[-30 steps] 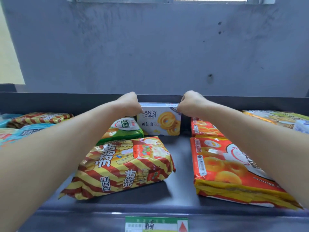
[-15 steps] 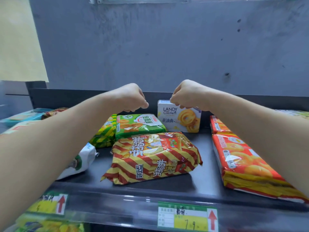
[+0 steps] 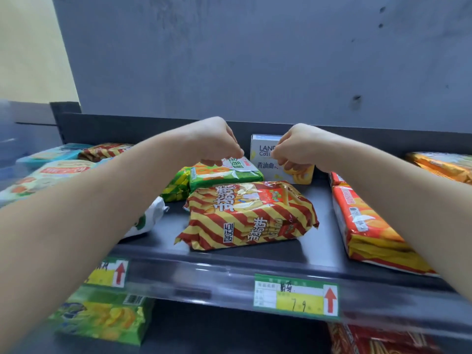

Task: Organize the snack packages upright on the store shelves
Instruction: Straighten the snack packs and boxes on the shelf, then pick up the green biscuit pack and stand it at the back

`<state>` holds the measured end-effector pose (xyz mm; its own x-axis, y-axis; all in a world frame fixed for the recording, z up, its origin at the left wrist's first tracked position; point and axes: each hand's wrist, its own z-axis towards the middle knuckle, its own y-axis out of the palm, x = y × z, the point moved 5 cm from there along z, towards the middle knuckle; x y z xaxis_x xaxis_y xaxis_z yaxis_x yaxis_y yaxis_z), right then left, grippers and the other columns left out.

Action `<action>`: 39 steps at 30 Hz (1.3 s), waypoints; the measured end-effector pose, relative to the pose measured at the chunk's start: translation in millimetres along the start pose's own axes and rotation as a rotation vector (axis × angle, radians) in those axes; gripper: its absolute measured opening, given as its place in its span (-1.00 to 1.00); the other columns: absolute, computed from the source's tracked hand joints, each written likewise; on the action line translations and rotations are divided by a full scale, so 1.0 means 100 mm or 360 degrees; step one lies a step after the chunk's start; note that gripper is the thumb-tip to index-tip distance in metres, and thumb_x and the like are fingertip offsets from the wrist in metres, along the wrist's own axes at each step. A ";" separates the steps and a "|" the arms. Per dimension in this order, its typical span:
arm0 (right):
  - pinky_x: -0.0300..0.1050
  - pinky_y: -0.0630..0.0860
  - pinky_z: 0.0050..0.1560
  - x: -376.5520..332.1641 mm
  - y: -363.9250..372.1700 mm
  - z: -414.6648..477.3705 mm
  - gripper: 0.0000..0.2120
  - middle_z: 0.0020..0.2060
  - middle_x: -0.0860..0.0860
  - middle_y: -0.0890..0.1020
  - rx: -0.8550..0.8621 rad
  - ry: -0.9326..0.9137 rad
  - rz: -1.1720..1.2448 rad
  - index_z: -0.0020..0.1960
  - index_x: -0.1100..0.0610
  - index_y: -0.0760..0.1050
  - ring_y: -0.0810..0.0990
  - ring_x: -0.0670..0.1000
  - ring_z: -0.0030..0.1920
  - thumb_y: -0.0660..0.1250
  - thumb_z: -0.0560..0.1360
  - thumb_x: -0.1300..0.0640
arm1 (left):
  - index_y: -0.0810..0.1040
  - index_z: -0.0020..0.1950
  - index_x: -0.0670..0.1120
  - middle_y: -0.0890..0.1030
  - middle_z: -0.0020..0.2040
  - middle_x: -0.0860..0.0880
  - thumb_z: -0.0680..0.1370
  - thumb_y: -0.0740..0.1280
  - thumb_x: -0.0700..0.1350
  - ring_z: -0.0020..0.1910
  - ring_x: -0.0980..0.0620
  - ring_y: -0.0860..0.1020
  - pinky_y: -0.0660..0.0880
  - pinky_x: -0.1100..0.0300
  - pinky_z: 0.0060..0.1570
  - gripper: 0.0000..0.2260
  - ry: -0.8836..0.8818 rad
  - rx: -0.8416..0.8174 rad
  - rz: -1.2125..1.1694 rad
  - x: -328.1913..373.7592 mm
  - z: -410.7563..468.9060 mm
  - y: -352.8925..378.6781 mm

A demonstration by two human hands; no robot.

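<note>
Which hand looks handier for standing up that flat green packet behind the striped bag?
Left. The left hand hovers right over the green packet, fingers curled and holding nothing. The right hand sits farther right, in front of the cookie box.

Two bare forearms reach forward and converge, the left hand (image 3: 217,143) and right hand (image 3: 297,148) poised close together without touching, knuckles up, wrists bent downward, fingers curled under into fists that grip nothing.
</note>
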<state>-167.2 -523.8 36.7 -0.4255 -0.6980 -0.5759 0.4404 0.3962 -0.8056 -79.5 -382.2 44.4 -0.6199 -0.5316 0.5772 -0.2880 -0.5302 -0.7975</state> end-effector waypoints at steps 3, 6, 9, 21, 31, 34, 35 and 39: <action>-0.15 0.59 -0.17 -0.02 0.03 -0.05 -0.77 -0.08 0.14 0.66 -0.0108 0.0039 0.0098 0.08 0.28 0.52 0.63 0.05 -0.23 0.29 0.50 0.16 | 0.62 0.03 -0.14 0.64 -0.04 -0.11 0.49 0.37 -0.08 -0.24 -0.01 0.58 0.53 0.22 -0.29 -0.81 -0.0163 0.0037 0.0051 -0.11 -0.11 -0.05; -0.09 0.61 -0.07 -0.01 0.12 -0.11 -0.71 0.07 0.21 0.61 -0.0294 0.0112 0.0228 0.16 0.28 0.44 0.66 0.11 -0.04 0.28 0.53 0.13 | 0.58 0.05 -0.20 0.62 -0.05 -0.15 0.50 0.36 -0.09 -0.21 -0.06 0.58 0.53 0.17 -0.28 -0.78 -0.0386 0.0047 0.0270 -0.16 -0.22 -0.02; -0.02 0.57 0.10 -0.03 0.25 -0.15 -0.61 0.14 0.19 0.57 -0.0444 0.0148 0.0254 0.29 0.25 0.37 0.63 0.11 0.05 0.26 0.56 0.05 | 0.53 0.08 -0.25 0.58 -0.07 -0.19 0.54 0.28 -0.15 -0.22 -0.08 0.54 0.45 0.20 -0.39 -0.80 -0.0544 0.0120 0.0327 -0.18 -0.31 0.00; 0.02 0.58 -0.20 -0.14 0.46 -0.10 -0.64 0.13 0.21 0.56 -0.0683 0.0337 0.0565 0.25 0.27 0.31 0.63 0.15 -0.14 0.19 0.60 0.03 | 0.30 0.39 -0.27 0.36 0.38 -0.26 0.57 0.19 -0.34 0.28 -0.24 0.44 0.48 -0.11 0.15 -0.62 -0.0793 0.0281 -0.0569 -0.30 -0.43 0.00; 0.06 0.59 -0.22 -0.58 0.43 0.01 -0.67 -0.18 0.14 0.59 -0.0319 0.0262 0.0815 0.14 0.23 0.40 0.63 0.11 -0.22 0.41 0.47 0.14 | 0.49 0.04 -0.26 0.40 0.33 -0.18 0.53 0.26 -0.35 0.20 -0.15 0.45 0.58 0.06 -0.20 -0.89 -0.0655 0.0049 -0.0745 -0.48 -0.44 0.00; 0.04 0.62 -0.28 -0.70 0.44 0.04 -0.74 -0.13 0.19 0.63 -0.0127 0.0191 0.0719 0.12 0.27 0.43 0.66 0.13 -0.24 0.38 0.47 0.25 | 0.48 -0.03 -0.24 0.45 0.15 -0.19 0.53 0.25 -0.34 -0.12 -0.12 0.55 0.58 0.08 -0.27 -0.93 -0.0586 -0.0076 -0.0740 -0.52 -0.41 -0.05; 0.06 0.64 -0.20 -0.72 0.42 0.06 -0.74 -0.07 0.19 0.63 -0.0037 0.0151 0.0699 0.12 0.26 0.45 0.67 0.14 -0.18 0.36 0.46 0.28 | 0.47 0.03 -0.25 0.46 0.11 -0.19 0.54 0.24 -0.34 -0.19 -0.11 0.57 0.59 0.09 -0.24 -0.90 -0.0559 -0.0071 -0.0750 -0.54 -0.40 -0.10; 0.00 0.63 -0.04 -0.73 0.24 0.07 -0.86 -0.05 0.13 0.63 0.0266 -0.0016 0.0724 0.00 0.14 0.51 0.67 0.10 -0.09 0.32 0.46 0.28 | 0.47 0.15 -0.23 0.48 -0.06 -0.14 0.54 0.26 -0.33 -0.16 -0.05 0.54 0.59 0.15 -0.19 -0.80 -0.0369 0.0159 -0.0653 -0.58 -0.29 -0.34</action>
<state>-120.5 -467.4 60.7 -0.1534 -0.4822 -0.8625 0.7013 0.5618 -0.4388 -54.8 -313.8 33.1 -0.2876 -0.3926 0.8736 -0.3959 -0.7818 -0.4817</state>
